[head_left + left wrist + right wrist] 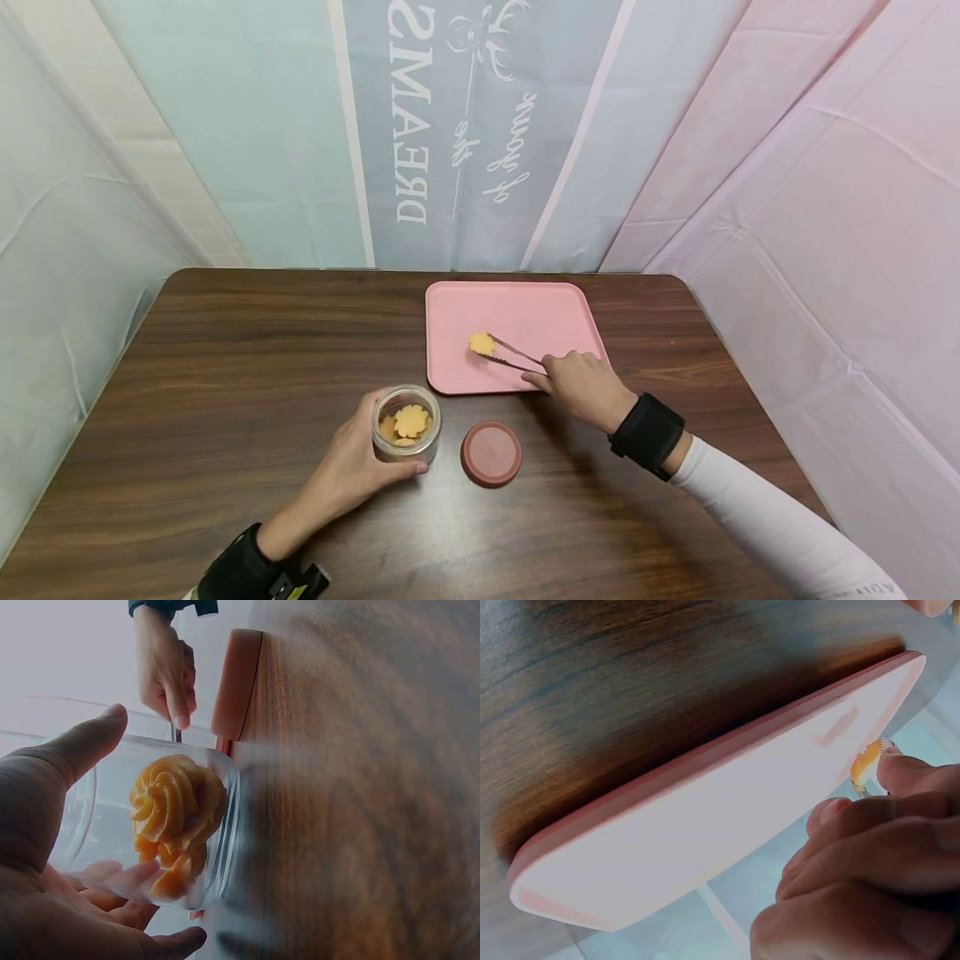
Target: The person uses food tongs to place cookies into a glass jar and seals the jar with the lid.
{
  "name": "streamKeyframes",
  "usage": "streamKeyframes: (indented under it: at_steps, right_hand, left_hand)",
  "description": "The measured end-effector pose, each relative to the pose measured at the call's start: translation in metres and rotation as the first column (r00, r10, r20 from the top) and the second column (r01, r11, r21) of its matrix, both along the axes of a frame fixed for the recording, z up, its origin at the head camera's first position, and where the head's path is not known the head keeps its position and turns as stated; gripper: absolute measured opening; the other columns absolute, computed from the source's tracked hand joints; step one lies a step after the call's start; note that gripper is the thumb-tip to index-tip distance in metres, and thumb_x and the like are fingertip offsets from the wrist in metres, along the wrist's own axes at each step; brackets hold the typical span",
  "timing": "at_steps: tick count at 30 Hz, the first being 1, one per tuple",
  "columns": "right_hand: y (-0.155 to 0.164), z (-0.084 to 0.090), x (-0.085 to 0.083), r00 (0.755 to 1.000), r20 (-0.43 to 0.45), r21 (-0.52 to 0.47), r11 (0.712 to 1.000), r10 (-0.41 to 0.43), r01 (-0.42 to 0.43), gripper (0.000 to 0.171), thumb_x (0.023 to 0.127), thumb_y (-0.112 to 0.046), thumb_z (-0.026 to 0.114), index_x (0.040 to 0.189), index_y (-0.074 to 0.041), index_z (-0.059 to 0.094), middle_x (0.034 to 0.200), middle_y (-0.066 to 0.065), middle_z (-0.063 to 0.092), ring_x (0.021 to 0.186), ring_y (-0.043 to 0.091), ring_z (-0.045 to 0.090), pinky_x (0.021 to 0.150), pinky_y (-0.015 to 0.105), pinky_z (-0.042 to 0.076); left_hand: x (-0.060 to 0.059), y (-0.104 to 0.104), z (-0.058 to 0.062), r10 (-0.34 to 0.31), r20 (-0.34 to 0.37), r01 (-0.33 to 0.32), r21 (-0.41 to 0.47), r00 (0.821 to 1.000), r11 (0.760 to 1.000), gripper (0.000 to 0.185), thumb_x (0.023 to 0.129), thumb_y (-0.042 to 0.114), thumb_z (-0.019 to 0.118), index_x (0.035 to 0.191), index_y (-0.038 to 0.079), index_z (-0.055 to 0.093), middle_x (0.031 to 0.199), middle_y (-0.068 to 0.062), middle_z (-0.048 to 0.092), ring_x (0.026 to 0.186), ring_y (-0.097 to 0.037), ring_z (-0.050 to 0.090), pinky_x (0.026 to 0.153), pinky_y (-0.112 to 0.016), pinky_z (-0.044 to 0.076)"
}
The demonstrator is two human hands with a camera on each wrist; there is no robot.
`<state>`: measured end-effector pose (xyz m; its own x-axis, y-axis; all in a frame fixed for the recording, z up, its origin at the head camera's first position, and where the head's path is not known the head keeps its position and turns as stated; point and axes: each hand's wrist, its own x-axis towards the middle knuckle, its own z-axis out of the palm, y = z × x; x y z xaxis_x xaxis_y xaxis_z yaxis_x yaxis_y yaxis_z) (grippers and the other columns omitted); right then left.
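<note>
My left hand (358, 461) grips a clear glass jar (429, 452) around its side, fingers behind and thumb in front. Inside the jar lie several yellow swirled cookies (178, 801), heaped at the bottom in the left wrist view. With my right hand (587, 389) I hold a pair of metal tongs (517, 364) by the handle end. Between the tips of the tongs is one yellow cookie (482, 343), over the left part of the pink tray (525, 302). In the right wrist view this cookie (866, 761) is partly hidden by my fingers.
A round reddish-brown lid (491, 453) lies on the dark wooden table (262, 358), between the jar and my right forearm. The tray sits near the table's far edge. Hanging cloths (285, 125) enclose the table at the back and sides.
</note>
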<state>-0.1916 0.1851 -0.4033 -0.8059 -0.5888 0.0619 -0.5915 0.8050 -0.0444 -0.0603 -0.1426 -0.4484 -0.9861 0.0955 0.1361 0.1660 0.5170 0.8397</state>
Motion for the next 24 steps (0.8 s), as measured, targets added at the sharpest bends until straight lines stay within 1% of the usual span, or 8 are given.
streamKeyframes:
  at_steps: [3, 9, 16, 24]
  right_hand:
    - [0.0, 0.003, 0.003, 1.0, -0.003, -0.004, 1.0, 0.016, -0.016, 0.041, 0.104, -0.038, 0.068, 0.077, -0.008, 0.061, 0.055, -0.002, 0.044, 0.048, 0.016, 0.047, 0.045, 0.032, 0.039]
    - [-0.001, 0.012, 0.009, 1.0, -0.008, 0.014, 1.0, 0.013, -0.013, 0.041, 0.104, -0.042, 0.067, 0.08, -0.009, 0.061, 0.054, -0.002, 0.043, 0.046, 0.014, 0.047, 0.043, 0.03, 0.037]
    - [-0.004, 0.024, 0.02, 0.999, -0.044, 0.011, 1.0, 0.027, -0.026, 0.042, 0.103, -0.043, 0.069, 0.077, -0.012, 0.055, 0.053, -0.002, 0.04, 0.045, 0.016, 0.047, 0.041, 0.032, 0.035]
    - [-0.006, 0.034, 0.03, 0.998, -0.055, 0.017, 0.999, 0.041, -0.041, 0.043, 0.102, -0.044, 0.069, 0.077, -0.013, 0.053, 0.052, -0.004, 0.038, 0.045, 0.013, 0.044, 0.041, 0.029, 0.031]
  left_hand:
    - [0.0, 0.0, 0.0, 0.0, 0.004, 0.0, -0.002, 1.0, 1.0, 0.1, 0.066, 0.027, 0.104, 0.146, 0.005, 0.047, 0.136, -0.017, 0.065, 0.125, -0.035, 0.064, 0.101, -0.059, 0.05]
    - [0.0, -0.001, 0.0, 0.0, 0.009, 0.0, -0.004, 1.0, 1.0, 0.101, 0.066, 0.026, 0.104, 0.146, 0.005, 0.047, 0.137, -0.017, 0.065, 0.125, -0.036, 0.063, 0.101, -0.059, 0.049]
    - [-0.001, -0.001, 0.0, 0.0, 0.0, 0.0, -0.006, 1.0, 1.0, 0.101, 0.066, 0.027, 0.104, 0.146, 0.005, 0.047, 0.137, -0.017, 0.065, 0.125, -0.035, 0.063, 0.101, -0.059, 0.049]
    - [-0.001, 0.0, 0.0, 0.001, -0.004, -0.001, -0.005, 1.0, 1.0, 0.1, 0.065, 0.025, 0.104, 0.145, 0.004, 0.047, 0.136, -0.018, 0.065, 0.124, -0.036, 0.064, 0.1, -0.059, 0.05]
